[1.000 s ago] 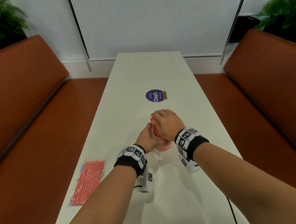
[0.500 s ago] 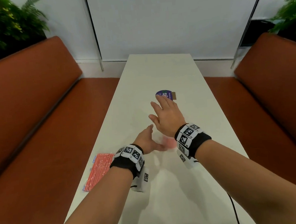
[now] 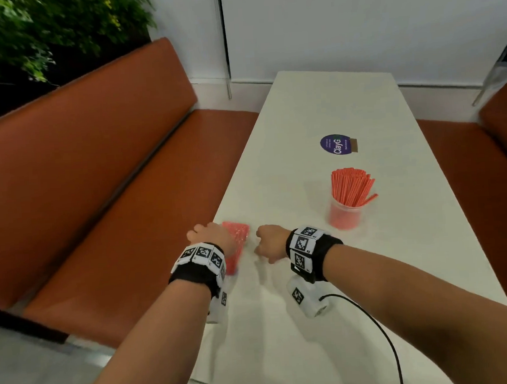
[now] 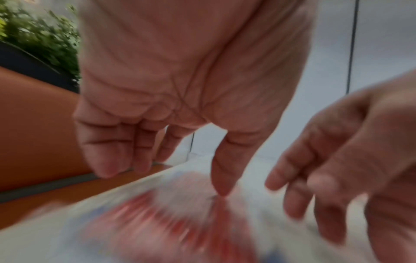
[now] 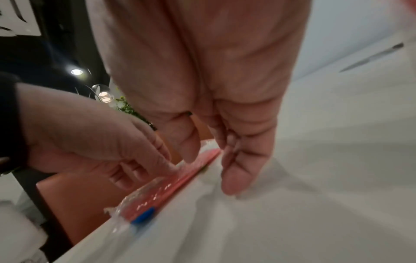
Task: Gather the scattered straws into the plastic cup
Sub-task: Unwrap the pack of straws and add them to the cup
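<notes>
**Both hands at the straw packet**

On the desk (image 3: 315,105), the left hand (image 3: 210,234) presses fingertips onto the wrapped packet of straws (image 3: 238,232) at the left edge. The right hand (image 3: 268,243) hangs beside it, loosely curled, holding nothing. The plastic cup (image 3: 344,216), full of straws, stands well apart.

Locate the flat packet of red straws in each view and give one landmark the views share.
Head: packet of straws at the table's left edge, partly under the left hand.
Left wrist: blurred red packet, bottom centre, thumb tip on it.
Right wrist: packet along the table edge, centre-left.
Shared landmark: orange bench.
</notes>
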